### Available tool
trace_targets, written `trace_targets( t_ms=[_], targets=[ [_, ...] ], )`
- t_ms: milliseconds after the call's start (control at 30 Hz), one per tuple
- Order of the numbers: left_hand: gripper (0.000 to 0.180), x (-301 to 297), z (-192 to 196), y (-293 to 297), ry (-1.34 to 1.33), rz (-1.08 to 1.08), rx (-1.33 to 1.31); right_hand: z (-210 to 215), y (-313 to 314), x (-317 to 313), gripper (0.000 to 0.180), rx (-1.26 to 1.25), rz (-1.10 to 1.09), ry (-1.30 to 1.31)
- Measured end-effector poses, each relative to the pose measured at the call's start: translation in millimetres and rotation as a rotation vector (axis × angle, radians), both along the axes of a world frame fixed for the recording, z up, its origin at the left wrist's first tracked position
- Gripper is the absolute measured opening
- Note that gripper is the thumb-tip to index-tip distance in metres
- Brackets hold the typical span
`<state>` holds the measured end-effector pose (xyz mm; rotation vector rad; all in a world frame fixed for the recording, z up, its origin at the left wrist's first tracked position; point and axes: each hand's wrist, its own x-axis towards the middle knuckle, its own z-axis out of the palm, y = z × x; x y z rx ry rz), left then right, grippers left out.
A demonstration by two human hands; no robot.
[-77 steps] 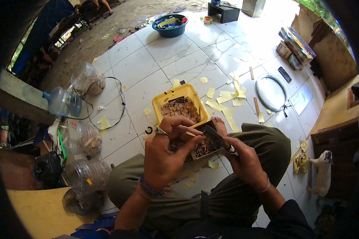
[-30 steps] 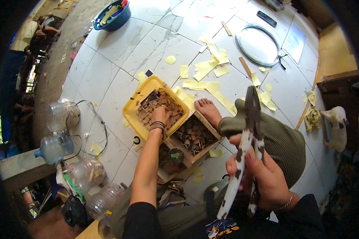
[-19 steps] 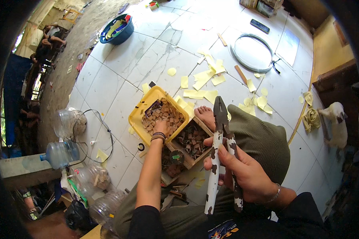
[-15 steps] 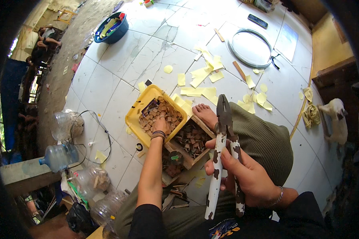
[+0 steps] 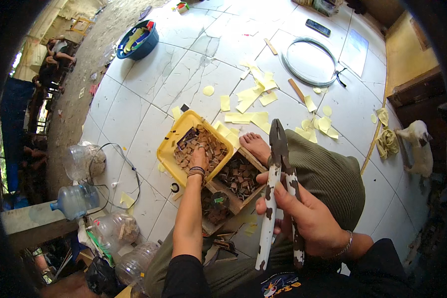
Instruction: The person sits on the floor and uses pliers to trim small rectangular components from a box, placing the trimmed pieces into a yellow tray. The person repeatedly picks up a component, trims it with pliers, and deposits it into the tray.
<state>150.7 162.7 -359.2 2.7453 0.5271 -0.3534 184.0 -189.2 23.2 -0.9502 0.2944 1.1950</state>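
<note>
My left hand (image 5: pixel 199 159) reaches into a yellow plastic basin (image 5: pixel 166 161) of small brown square pieces (image 5: pixel 216 145). Its fingers are bent together among the pieces, their tips partly hidden, so whatever they pinch does not show. In my right hand (image 5: pixel 308 213) is a pair of pliers (image 5: pixel 279 159), dark jaws pointing away from me, its long handles covered in chipped white paint. The basin rests tilted against a wooden box (image 5: pixel 247 199) with compartments, which holds more brown pieces (image 5: pixel 238 174). A dark round object (image 5: pixel 219 199) lies in the near part of the box.
Yellow paper scraps (image 5: pixel 251 94) lie scattered over the tiled floor. Beyond are a wire coil (image 5: pixel 287 62), a phone (image 5: pixel 318 28) and a blue tub (image 5: pixel 151 42). Clear plastic bottles (image 5: pixel 77 201) and a black cable (image 5: pixel 138 181) are at left; a white animal (image 5: pixel 416 141) stands at right. My bare foot (image 5: pixel 256 146) is beside the box.
My left hand has risen slightly out of the brown pieces, showing more of its back and fingers. The pliers stay in my right hand, nearly unmoved.
</note>
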Motion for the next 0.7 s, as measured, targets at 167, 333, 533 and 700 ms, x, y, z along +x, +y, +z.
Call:
trace_targets(
  t_ms=[167, 333, 533, 700],
  targets=[
    [0.029, -11.8, 43.0, 15.3, -0.061, 0.128, -0.211, -5.4, -1.7, -4.4, 0.043, 0.012, -0.02, -0.07],
    [0.023, -18.3, 123.2, 32.7, -0.192, 0.226, -0.272, -15.7, -3.1, -11.9, 0.041, 0.029, -0.028, -0.162],
    [0.037, -36.3, 291.8, 23.1, -0.608, 0.365, -0.798, -35.6, 0.8, -23.8, 0.038, -0.029, 0.101, -0.613],
    [0.037, -90.1, 399.7, -68.4, -0.743, 0.361, -0.994, -40.7, 7.6, -33.3, 0.043, -0.091, 0.108, -1.442]
  ],
)
